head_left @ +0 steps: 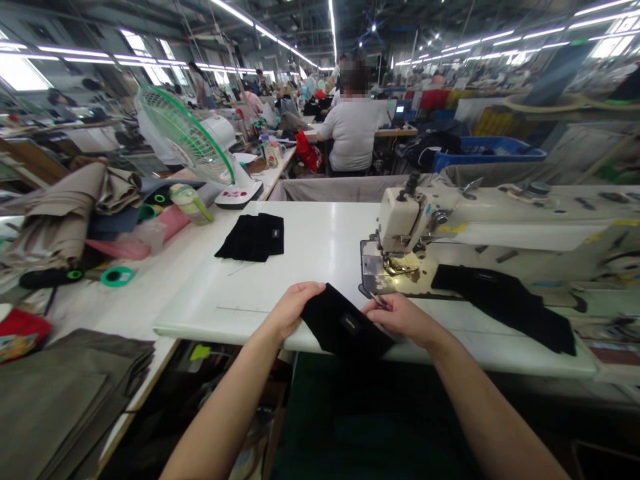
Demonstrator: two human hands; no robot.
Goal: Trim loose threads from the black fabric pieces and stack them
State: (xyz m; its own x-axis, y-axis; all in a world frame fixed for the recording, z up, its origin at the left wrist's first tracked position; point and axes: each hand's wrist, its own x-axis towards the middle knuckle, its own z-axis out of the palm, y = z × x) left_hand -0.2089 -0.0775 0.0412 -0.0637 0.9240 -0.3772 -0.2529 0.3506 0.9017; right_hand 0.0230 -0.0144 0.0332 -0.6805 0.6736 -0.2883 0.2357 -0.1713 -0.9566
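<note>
My left hand [295, 308] pinches the upper left corner of a black fabric piece [330, 320], which carries a small label [351, 324] and hangs over the table's front edge. At the fabric's right side, my right hand [400, 315] is closed on what look like thread snips [381, 302], their metal tip pointing up and left. Whether those fingers also grip the cloth I cannot tell. A sewing machine [407, 220] stands just beyond my right hand. Another black piece with a label [253, 238] lies flat on the white tabletop [320, 233].
More black fabric [505, 303] lies beside the machine on the right. A green fan [185, 130] stands back left, near beige cloth rolls [75, 207] and a green thread spool [117, 277]. Folded dark cloth [55, 400] is at lower left. A person [353, 133] sits ahead.
</note>
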